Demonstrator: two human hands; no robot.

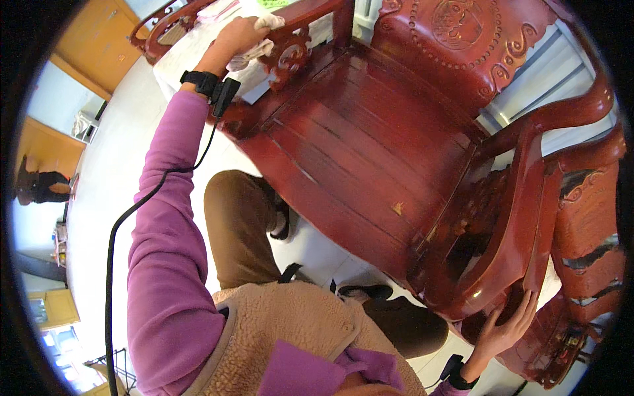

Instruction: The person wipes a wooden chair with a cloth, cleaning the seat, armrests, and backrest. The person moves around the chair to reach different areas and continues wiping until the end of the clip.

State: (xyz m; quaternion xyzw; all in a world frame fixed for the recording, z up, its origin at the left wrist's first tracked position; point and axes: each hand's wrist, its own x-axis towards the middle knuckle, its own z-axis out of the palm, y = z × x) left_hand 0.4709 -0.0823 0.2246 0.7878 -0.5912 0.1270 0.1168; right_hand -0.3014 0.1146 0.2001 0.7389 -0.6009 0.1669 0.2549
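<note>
A carved, red-brown wooden armchair (pixel 356 138) fills the space before me. My left hand (pixel 241 35) grips a crumpled pale cloth (pixel 252 53) at the front of the chair's left armrest (pixel 312 15). Part of the cloth hangs over the openwork carving (pixel 292 57) below that armrest. On the other side, my right hand (pixel 507 324) rests with extended fingers against the lower front of the right armrest (pixel 512 247); it holds nothing that I can see. A small yellowish worn patch (pixel 397 208) marks the seat.
A second carved wooden chair (pixel 589 218) stands close on the right. To the left of the armchair is a table with a white cover (pixel 181 57). A black cable (pixel 116 237) runs from my left wrist strap. A person (pixel 42 185) appears at the far left.
</note>
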